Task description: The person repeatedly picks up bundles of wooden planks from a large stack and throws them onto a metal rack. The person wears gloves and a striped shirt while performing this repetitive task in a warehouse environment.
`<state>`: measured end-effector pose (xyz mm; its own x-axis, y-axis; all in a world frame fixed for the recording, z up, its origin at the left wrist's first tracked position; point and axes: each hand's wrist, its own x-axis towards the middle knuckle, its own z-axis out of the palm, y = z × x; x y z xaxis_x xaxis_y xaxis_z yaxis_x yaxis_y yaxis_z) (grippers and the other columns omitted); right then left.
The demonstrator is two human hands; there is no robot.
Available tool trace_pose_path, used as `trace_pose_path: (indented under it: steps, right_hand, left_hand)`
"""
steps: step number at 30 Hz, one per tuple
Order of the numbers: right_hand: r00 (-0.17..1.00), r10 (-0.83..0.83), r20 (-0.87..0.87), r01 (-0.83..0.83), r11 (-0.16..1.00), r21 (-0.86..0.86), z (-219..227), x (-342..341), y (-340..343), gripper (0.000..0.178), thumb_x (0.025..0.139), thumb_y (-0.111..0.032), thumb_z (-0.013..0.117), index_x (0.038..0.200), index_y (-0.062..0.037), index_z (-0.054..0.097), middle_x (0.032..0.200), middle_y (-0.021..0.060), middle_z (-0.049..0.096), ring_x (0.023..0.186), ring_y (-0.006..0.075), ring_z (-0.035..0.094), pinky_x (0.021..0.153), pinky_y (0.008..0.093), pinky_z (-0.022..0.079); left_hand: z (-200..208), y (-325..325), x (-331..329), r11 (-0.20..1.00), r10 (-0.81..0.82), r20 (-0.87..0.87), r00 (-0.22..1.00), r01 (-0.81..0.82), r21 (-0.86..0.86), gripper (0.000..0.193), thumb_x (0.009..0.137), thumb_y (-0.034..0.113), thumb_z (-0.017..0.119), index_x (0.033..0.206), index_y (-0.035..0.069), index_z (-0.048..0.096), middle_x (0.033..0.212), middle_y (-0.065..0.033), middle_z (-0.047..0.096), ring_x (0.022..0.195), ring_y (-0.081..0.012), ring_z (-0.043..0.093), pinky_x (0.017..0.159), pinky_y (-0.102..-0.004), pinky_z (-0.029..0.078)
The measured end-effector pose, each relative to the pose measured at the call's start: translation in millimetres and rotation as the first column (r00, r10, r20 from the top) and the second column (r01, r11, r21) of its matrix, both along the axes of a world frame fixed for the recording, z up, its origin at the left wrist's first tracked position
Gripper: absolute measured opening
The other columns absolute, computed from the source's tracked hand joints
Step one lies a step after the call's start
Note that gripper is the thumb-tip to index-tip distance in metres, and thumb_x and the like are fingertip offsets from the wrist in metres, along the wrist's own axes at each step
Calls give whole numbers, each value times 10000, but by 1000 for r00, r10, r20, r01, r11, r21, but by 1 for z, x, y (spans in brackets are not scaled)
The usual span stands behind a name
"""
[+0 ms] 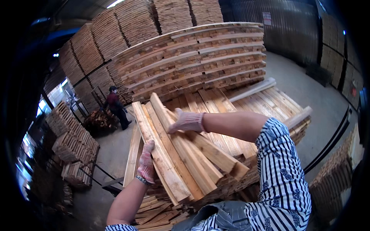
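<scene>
A loose bunch of several long wooden boards (163, 154) lies aslant on top of a stack in front of me. My left hand (146, 163), in a knitted glove, grips the outer edge of the leftmost board, thumb on top and fingers mostly hidden by it. My right hand (186, 121), gloved too, reaches across the bunch from the right. Its fingers close over the edge of an upper board (181, 148), thumb apart near the far end. Under the bunch, a layer of flat planks (219, 106) spreads to the right.
A tall stack of boards (192, 57) rises directly behind. Two thicker crosspieces, one a pale beam (252, 89), lie on the plank layer. Loose offcuts (154, 211) sit low before me. At left, a person (115, 106) stands by a scrap heap (100, 121). Metal rails (331, 142) run at right.
</scene>
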<state>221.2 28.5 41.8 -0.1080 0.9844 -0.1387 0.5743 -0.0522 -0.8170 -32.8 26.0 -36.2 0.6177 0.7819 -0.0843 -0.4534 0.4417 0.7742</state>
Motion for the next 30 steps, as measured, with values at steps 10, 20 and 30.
trace_pose_path:
  steps: [10,20,30]
  right_hand:
    - [650,-106,753,81,994,71,56,95,-50,952,823,-448,687,1567,-53,242,1263,293,626,1142,371,657,969,440,528]
    - [873,-206,442,248,968,-38,9,124,-44,800,810,-412,733,1429,-13,420,1231,297,641,1198,356,624,1010,439,489]
    - [813,-306,-495,295,950,-102,-72,330,-82,544,959,-409,644,1326,-16,564,1050,140,698,832,194,706,769,350,605]
  left_hand:
    - [13,-18,11,999,-29,-53,998,28,-27,749,907,463,677,1439,5,414,1241,-209,621,1085,-339,679,915,-486,606]
    - [25,-22,19,998,-63,-111,992,66,25,781,898,569,601,1486,87,420,1336,-175,582,1171,-380,606,1028,-543,501]
    - [27,-27,34,998,11,-118,993,-3,61,759,883,546,643,1449,81,445,1244,-157,619,1096,-332,648,953,-491,565]
